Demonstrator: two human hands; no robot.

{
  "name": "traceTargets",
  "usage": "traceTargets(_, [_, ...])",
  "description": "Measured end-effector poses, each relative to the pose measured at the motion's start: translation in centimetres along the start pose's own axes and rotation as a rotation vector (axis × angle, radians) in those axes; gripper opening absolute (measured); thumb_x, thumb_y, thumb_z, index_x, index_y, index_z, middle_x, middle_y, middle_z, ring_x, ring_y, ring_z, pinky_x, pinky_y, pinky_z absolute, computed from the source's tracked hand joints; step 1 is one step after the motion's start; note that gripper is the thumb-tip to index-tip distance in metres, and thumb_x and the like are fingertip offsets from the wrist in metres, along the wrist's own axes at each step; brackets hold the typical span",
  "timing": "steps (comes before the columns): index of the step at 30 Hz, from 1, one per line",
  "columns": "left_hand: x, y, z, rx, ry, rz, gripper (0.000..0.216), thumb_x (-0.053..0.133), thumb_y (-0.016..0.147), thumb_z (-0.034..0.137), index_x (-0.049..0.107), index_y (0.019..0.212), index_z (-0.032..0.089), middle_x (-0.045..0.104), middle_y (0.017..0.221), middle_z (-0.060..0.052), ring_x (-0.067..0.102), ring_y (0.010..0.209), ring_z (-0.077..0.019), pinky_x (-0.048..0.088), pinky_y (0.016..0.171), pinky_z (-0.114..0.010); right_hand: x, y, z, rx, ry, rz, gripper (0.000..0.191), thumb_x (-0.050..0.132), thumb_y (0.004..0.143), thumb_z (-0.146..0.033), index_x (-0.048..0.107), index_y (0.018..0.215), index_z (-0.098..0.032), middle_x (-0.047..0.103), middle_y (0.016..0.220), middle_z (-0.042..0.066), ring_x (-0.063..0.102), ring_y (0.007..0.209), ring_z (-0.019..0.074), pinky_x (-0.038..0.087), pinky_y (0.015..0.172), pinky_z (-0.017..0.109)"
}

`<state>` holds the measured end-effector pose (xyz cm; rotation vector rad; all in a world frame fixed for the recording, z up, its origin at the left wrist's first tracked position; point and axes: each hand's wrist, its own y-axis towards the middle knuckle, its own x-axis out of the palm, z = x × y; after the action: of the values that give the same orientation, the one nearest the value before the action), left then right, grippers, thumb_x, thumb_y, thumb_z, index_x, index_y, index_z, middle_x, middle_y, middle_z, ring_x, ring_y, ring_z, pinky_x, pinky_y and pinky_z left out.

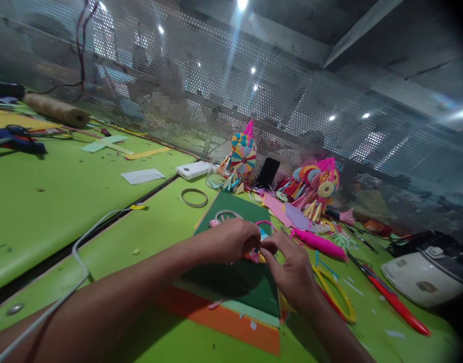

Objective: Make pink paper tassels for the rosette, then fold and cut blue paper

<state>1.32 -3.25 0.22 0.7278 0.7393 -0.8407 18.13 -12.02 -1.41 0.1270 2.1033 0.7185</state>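
Note:
My left hand (239, 238) and my right hand (292, 264) meet above a dark green sheet (231, 282). Between their closed fingertips is a small colourful paper piece (255, 256), with pink, orange and blue parts showing. Fingers cover most of it, so its full shape is hidden. A pale ring (228, 213) lies on the green sheet just beyond my left hand. Orange paper (216, 320) and pale green paper stick out from beneath the sheet on the near side.
Scissors with yellow handles (347, 297) and a red-handled tool (400, 305) lie at the right, near a white-and-black device (424, 277). Colourful paper hangings (243, 159) stand by the mesh screen. A pink thread bundle (320, 243) lies beyond my right hand; a white cable (78, 257) crosses at left.

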Motion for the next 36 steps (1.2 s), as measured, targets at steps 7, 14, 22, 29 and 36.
traceTargets(7, [0.4, 0.0, -0.5, -0.068, -0.055, -0.020, 0.016, 0.053, 0.064, 0.002, 0.060, 0.068, 0.016, 0.055, 0.052, 0.002, 0.046, 0.046, -0.0097, 0.026, 0.047, -0.021, 0.5, -0.3, -0.1, -0.041, -0.043, 0.033, 0.011, 0.052, 0.084, -0.009, 0.056, 0.084, -0.019, 0.057, 0.081, 0.004, 0.054, 0.077, 0.0167, 0.041, 0.070, 0.028])
traceTargets(14, [0.5, 0.2, -0.7, -0.098, -0.168, 0.002, 0.015, 0.053, 0.068, 0.007, 0.065, 0.073, 0.014, 0.062, 0.060, -0.001, 0.052, 0.055, -0.0109, 0.031, 0.049, -0.019, 0.7, -0.3, -0.2, -0.043, -0.012, 0.065, 0.012, 0.051, 0.083, -0.009, 0.053, 0.078, -0.020, 0.057, 0.077, 0.003, 0.054, 0.073, 0.0161, 0.042, 0.069, 0.028])
traceTargets(22, [0.4, 0.3, -0.8, -0.097, -0.202, -0.004, 0.015, 0.053, 0.072, 0.011, 0.067, 0.075, 0.012, 0.065, 0.065, -0.002, 0.053, 0.059, -0.0115, 0.034, 0.052, -0.019, 0.7, -0.1, 0.1, 0.035, 0.000, 0.037, 0.009, 0.054, 0.086, -0.018, 0.059, 0.094, -0.021, 0.060, 0.081, 0.004, 0.055, 0.073, 0.0167, 0.043, 0.068, 0.028])
traceTargets(29, [0.3, 0.5, -0.7, -0.157, -0.327, -0.030, 0.013, 0.052, 0.070, 0.010, 0.065, 0.072, 0.012, 0.062, 0.063, -0.001, 0.054, 0.058, -0.0108, 0.036, 0.051, -0.018, 0.1, -0.1, 0.1, -0.172, -0.085, 0.048, 0.016, 0.050, 0.087, -0.009, 0.061, 0.091, -0.020, 0.059, 0.086, 0.007, 0.056, 0.082, 0.0182, 0.045, 0.071, 0.030])
traceTargets(36, [0.2, 0.6, -1.8, -0.376, -0.714, -0.003, 0.016, 0.062, 0.064, 0.027, 0.064, 0.068, 0.011, 0.062, 0.060, -0.001, 0.054, 0.056, -0.0116, 0.041, 0.055, -0.021, 0.3, -0.5, -1.0, -0.318, -0.197, 0.049, 0.024, 0.050, 0.084, -0.005, 0.062, 0.099, -0.019, 0.060, 0.090, 0.009, 0.055, 0.085, 0.0201, 0.046, 0.073, 0.034])
